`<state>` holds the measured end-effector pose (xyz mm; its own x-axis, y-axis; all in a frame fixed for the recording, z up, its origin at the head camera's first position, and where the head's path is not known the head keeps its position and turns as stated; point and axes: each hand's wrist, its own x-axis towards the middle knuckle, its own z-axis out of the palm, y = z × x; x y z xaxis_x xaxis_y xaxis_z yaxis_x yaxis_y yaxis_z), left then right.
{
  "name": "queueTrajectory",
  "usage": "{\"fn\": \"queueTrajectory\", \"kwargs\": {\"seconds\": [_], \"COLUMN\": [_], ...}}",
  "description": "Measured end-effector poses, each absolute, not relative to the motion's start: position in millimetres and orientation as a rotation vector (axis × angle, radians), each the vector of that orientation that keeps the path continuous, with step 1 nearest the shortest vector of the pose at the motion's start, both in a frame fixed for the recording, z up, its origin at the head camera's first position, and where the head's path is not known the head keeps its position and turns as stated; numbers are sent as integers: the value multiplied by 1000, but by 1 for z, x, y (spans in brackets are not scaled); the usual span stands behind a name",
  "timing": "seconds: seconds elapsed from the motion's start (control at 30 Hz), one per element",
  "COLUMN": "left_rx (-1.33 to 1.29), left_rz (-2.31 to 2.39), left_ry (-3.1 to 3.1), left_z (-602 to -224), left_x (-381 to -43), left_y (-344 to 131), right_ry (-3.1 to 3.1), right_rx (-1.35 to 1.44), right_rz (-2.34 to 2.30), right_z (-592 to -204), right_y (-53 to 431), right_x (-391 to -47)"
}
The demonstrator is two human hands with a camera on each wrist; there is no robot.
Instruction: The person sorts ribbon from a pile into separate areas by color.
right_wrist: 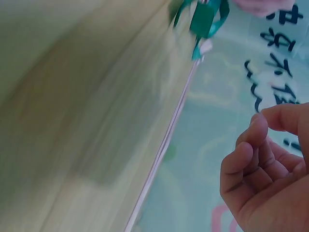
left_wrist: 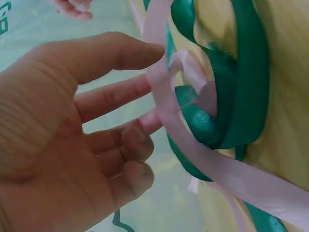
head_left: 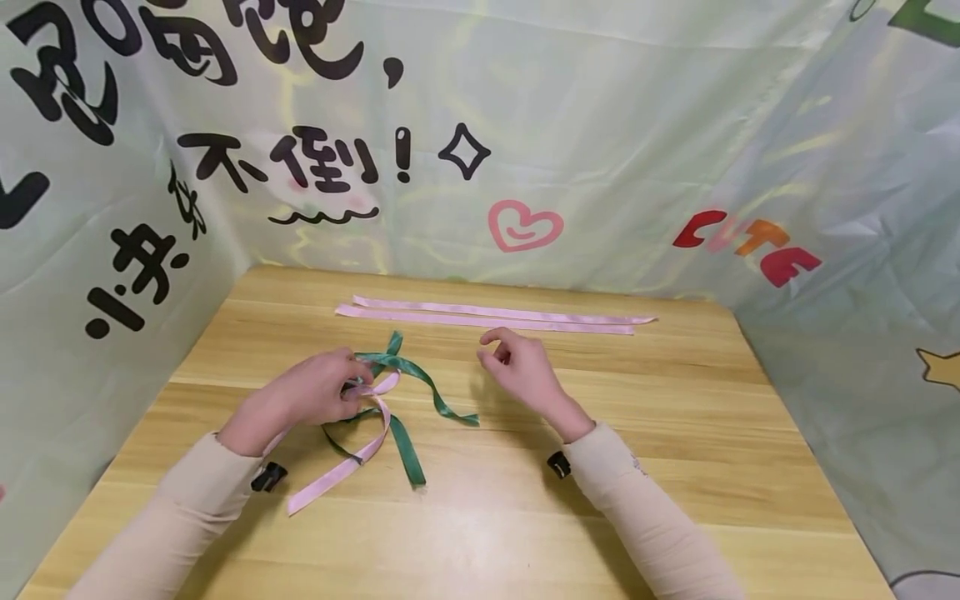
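Observation:
My left hand (head_left: 318,387) is at a loose cluster of a pink ribbon (head_left: 330,480) and green ribbon (head_left: 407,450) on the left half of the table. In the left wrist view, thumb and fingers pinch the pink ribbon (left_wrist: 166,104) from either side, while green loops (left_wrist: 253,77) hang just beyond the fingertips. Pink and green tails spread over the wood toward the front and right. Off to the right, my right hand (head_left: 528,375) hovers over the table with loosely curled fingers and nothing in them; the right wrist view shows its thumb near the index finger.
Two straight pink ribbons (head_left: 487,315) lie side by side along the back of the wooden table (head_left: 675,517). Pale printed cloth (head_left: 600,125) hangs as a wall behind and at both sides. Each wrist wears a small black clip-like piece.

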<state>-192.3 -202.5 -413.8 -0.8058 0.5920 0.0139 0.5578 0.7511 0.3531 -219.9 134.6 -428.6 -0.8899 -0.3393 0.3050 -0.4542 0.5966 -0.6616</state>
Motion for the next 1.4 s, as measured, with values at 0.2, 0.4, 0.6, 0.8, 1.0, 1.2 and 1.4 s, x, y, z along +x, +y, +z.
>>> {"fn": "queueTrajectory", "kwargs": {"seconds": [0.2,0.4,0.6,0.8,1.0,1.2,1.4], "left_rx": [896,917,892,904,933,944,1018], "left_rz": [531,575,607,622,668,694,739], "left_ry": [2890,2960,3001,3017,3022,3049,3024], "left_z": [-420,-415,-407,-402,-400,-400,-402], "left_x": [-194,-189,-186,-183,-181,-180,-181], "left_y": [-194,-181,-176,-173,-170,-172,-175], "right_ry": [-2677,-2722,-2723,-2702,-2673,-2604,-2602], "right_rx": [813,945,1066,1096,1058,1058,994], "right_rz": [1190,1211,1201,1132,1104,1083,1139], "right_z": [-429,-427,-430,-432,-432,-432,-427], "right_y": [103,78,60,48,41,39,43], "right_x": [-206,-198,-193,-191,-187,-187,-191]}}
